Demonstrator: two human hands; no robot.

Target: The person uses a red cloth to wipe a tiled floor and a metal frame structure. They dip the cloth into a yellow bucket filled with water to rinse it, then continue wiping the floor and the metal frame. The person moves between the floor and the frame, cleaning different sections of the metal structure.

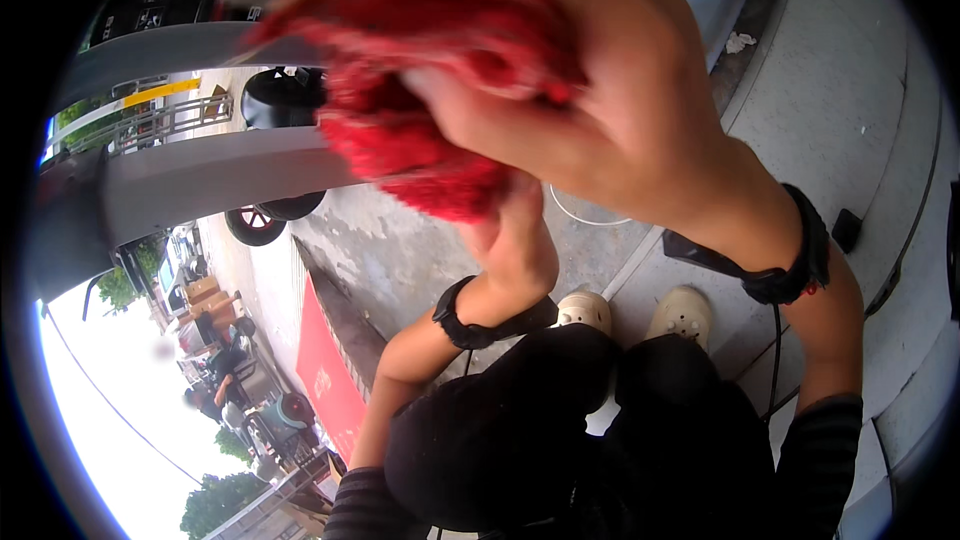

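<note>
A red fluffy cloth (450, 37), blurred and bunched, fills the upper middle of the view. My right hand (622, 105) grips it from the right, with the thumb pressed into a fold. Below, my left hand (521, 240) holds the cloth's lower end, its fingers mostly hidden by the fabric. Each wrist wears a black strap. Behind the cloth run grey metal beams (225, 163), partly covered by it; whether the cloth touches them I cannot tell.
Cream clogs (679, 315) stand on the pale tiled floor (840, 90) below my bent knees. To the left lie a red mat (326, 375) and wheels with black tyres (256, 225). A person (214, 396) is outside among parked scooters (281, 420). A cable (911, 240) crosses the right side.
</note>
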